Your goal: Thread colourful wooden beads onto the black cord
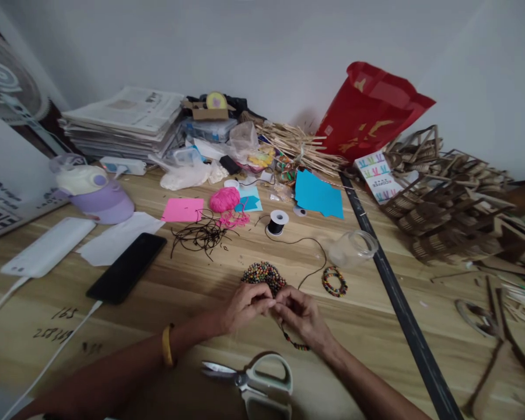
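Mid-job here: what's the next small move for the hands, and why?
Probably have the left hand take one more bead from the bead pile and thread it: the bead strand hanging by the right hand looks shorter than the coiled bead ring, and the pile lies just beyond the left hand.

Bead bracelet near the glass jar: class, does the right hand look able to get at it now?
Probably yes: nothing seems to stand between the right hand and the bead bracelet, though that hand looks busy with the beaded strand.
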Demonstrator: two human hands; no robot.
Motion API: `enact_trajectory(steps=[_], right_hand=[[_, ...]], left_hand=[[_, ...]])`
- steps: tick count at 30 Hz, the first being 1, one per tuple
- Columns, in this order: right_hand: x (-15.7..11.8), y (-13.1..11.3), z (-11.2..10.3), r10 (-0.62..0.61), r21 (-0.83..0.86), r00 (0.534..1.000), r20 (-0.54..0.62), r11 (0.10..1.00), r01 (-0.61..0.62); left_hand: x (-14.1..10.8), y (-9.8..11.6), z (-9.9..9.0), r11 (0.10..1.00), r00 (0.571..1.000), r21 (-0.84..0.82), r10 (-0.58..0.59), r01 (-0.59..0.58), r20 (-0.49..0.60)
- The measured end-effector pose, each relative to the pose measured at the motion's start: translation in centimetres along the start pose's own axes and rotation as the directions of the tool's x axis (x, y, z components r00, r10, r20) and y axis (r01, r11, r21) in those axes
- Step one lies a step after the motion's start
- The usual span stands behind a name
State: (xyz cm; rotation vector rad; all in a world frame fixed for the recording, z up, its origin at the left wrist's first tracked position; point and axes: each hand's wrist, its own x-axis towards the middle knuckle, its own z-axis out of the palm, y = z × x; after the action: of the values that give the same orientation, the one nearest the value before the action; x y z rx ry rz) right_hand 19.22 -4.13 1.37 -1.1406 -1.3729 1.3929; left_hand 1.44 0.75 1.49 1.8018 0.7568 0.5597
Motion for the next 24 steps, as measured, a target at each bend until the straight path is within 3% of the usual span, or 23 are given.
enact_trajectory(steps=[5, 12, 19, 24], right_hand=[[0.0, 1.2, 0.2, 0.012, 0.076, 1.000, -0.009, 0.997, -0.011], [0.1, 2.6, -0.5, -0.061, -0.012, 0.996, -0.070, 0.998, 0.061], [-0.1, 2.4, -0.4, -0.096, -0.027, 0.991, -0.093, 0.995, 0.094], [-0.2, 2.2, -0.2, -0.044, 0.064, 0.996, -0.076, 0.997, 0.049]], left_hand=[[0.3, 0.0, -0.1, 0.997, 0.998, 0.067, 0.032, -0.035, 0.049], [0.9, 0.1, 0.0, 0.975, 0.999, 0.222, 0.003, -0.014, 0.050], [1.0, 0.4, 0.3, 0.974, 1.000, 0.227, -0.004, 0.011, -0.029], [0.7, -0.3, 0.3, 0.974, 0.990, 0.213, 0.102, -0.080, -0.093]])
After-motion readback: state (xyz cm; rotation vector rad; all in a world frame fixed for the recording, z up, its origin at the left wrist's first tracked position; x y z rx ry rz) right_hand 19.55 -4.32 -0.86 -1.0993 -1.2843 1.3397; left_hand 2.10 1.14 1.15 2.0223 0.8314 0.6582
